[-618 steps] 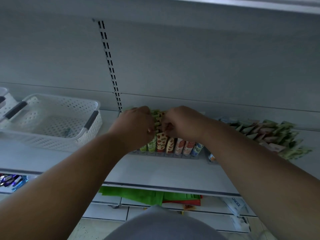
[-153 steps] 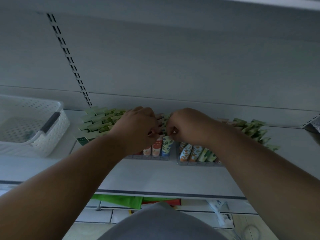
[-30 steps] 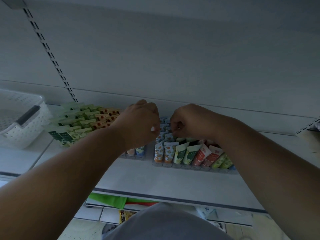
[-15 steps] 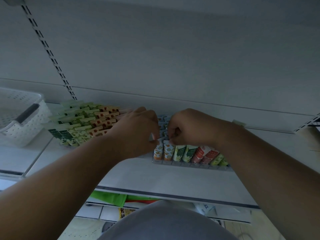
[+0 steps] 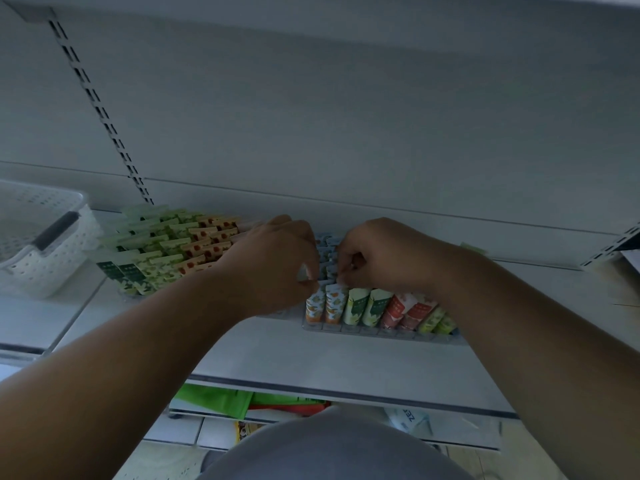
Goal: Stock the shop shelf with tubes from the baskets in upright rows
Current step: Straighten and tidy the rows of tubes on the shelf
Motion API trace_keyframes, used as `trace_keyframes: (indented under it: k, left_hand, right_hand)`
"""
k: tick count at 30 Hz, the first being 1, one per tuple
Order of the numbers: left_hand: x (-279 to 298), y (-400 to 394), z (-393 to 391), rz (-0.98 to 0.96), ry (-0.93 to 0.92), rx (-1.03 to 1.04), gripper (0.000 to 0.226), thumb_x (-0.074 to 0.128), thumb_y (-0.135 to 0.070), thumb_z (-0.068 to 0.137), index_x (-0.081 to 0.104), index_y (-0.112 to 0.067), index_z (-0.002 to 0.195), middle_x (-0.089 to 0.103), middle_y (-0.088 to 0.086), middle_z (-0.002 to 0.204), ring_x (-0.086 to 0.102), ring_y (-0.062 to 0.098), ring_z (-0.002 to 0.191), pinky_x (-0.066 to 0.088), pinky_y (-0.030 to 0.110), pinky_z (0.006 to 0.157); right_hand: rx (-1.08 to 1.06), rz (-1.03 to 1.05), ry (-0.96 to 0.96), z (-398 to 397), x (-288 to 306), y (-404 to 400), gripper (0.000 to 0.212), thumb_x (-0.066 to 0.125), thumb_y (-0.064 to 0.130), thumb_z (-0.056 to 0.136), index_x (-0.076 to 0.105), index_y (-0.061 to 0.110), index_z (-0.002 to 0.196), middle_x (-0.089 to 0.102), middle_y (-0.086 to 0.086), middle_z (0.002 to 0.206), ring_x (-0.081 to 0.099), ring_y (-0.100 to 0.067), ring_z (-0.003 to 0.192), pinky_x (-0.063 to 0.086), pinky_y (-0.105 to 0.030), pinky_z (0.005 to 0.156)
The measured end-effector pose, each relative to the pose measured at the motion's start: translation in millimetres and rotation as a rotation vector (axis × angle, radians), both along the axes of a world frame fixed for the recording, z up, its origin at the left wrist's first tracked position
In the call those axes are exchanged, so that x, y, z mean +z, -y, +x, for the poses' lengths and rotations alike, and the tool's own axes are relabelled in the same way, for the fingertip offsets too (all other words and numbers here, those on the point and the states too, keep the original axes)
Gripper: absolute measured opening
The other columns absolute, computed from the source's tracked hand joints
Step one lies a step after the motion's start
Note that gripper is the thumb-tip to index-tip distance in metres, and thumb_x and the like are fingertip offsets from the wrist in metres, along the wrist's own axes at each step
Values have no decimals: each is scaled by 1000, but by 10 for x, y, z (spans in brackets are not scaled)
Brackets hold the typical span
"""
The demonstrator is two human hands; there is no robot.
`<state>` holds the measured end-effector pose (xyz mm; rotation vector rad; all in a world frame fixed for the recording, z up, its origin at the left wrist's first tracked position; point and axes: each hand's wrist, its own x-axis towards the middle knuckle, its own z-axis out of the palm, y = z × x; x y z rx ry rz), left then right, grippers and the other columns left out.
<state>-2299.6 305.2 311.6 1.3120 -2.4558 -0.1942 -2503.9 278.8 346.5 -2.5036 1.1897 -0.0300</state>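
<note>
On the shelf (image 5: 263,355), from the white basket (image 5: 41,244) at the far left past the finished green and orange block (image 5: 162,251), the tubes (image 5: 327,258) in work stand upright in the blue-patterned row at centre. The left hand (image 5: 273,261) and right hand (image 5: 384,254) meet over that row, fingers curled and pinching the flat crimped tops. These tubes appear light, soft-bodied and easily tipped, so hold them by the stiff crimp, not the squeezable body.

Two hands (image 5: 277,261), one basket (image 5: 41,237)
</note>
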Motion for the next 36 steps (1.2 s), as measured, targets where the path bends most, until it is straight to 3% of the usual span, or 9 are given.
trace_keyframes:
  k: [8, 12, 15, 22, 29, 36]
  left_hand:
    - [134, 105, -201, 0, -1, 35, 9, 63, -38, 80, 69, -33, 84, 55, -7, 93, 51, 18, 92, 46, 37, 81]
    - [140, 327, -337, -21, -26, 81, 10, 65, -34, 82, 69, -29, 91, 58, -1, 96, 52, 22, 94, 45, 39, 85]
    - [137, 502, -416, 24, 6, 152, 15, 64, -34, 84, 68, -28, 97, 57, 1, 102, 51, 24, 101, 43, 34, 87]
    - [159, 603, -597, 56, 98, 202, 18, 64, -37, 82, 69, -30, 98, 57, 1, 108, 50, 25, 109, 42, 40, 95]
    - [127, 617, -629, 86, 173, 285, 14, 66, -38, 81, 69, -32, 93, 58, 1, 109, 50, 27, 109, 41, 35, 91]
    - [110, 604, -622, 65, 151, 275, 13, 66, -35, 81, 71, -30, 92, 58, 1, 107, 49, 27, 108, 38, 31, 84]
  right_hand:
    - [-147, -154, 197, -314, 71, 130, 3, 72, 27, 85, 71, 25, 86, 55, 15, 69, 52, 4, 61, 31, -10, 52]
    - [-195, -191, 162, -516, -19, 281, 4, 71, 26, 85, 71, 23, 87, 57, 13, 73, 52, 1, 65, 34, -21, 56]
    - [-184, -177, 149, -566, -79, 359, 6, 71, 25, 86, 72, 22, 91, 54, 14, 70, 49, 3, 61, 32, -18, 54]
    - [-66, -206, 87, -466, -171, 565, 10, 67, 25, 88, 72, 20, 95, 49, 18, 69, 44, 4, 60, 27, -14, 53]
    - [-60, -190, 68, -356, -190, 638, 12, 64, 18, 88, 74, 15, 95, 70, -3, 96, 59, -14, 83, 37, -23, 69]
    - [-142, -160, 63, -254, -214, 625, 12, 66, 16, 85, 74, 11, 93, 69, -4, 94, 58, -14, 81, 37, -22, 68]
